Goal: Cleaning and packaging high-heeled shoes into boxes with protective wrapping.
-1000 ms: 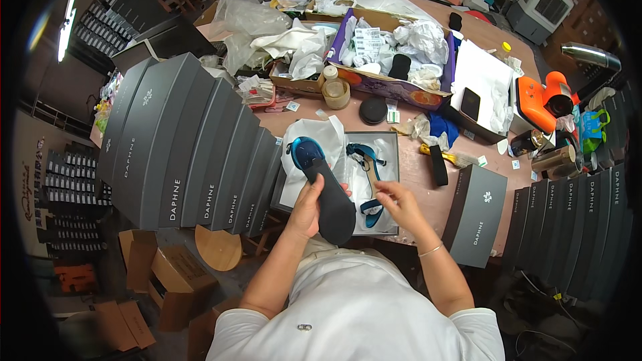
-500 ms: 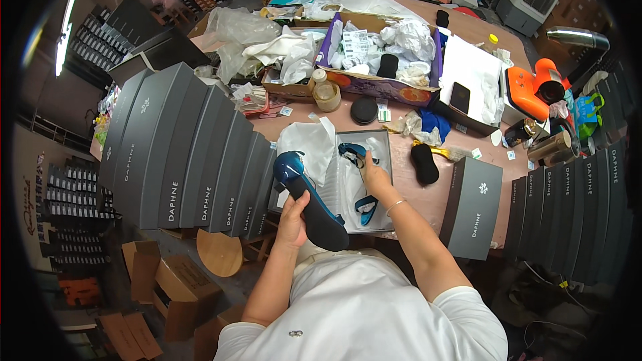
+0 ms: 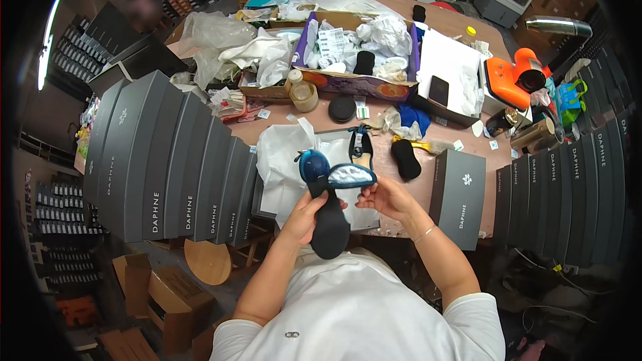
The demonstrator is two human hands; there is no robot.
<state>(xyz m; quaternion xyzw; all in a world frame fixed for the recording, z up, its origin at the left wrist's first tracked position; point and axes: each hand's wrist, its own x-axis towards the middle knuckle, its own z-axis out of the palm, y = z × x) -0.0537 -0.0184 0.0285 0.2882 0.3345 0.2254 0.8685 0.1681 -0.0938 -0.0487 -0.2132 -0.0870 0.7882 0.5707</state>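
My left hand (image 3: 304, 217) is closed around a blue shoe (image 3: 313, 167), its glossy toe pointing away and its black sole (image 3: 332, 234) facing up. Close beside it, my right hand (image 3: 388, 197) grips a second blue shoe (image 3: 362, 149) at the toe. White paper (image 3: 352, 174) fills that toe, and the shoe's strapped heel end points away from me. The two toes overlap in view, so I cannot tell whether they touch. Beneath both shoes lies an open grey shoe box (image 3: 329, 139) with white tissue paper (image 3: 284, 154) spilling over its left side.
Grey shoe boxes (image 3: 144, 160) stand in rows on the left and right (image 3: 582, 187), with a single box (image 3: 459, 194) nearer. A black shoe brush (image 3: 405, 159), a round black tin (image 3: 342, 109), a jar (image 3: 303, 95) and a purple carton (image 3: 361, 83) of crumpled paper lie beyond.
My right hand has lifted the second shoe out of the box and brought it beside the first. The left-hand shoe has turned more upright. The whole view has shifted slightly.
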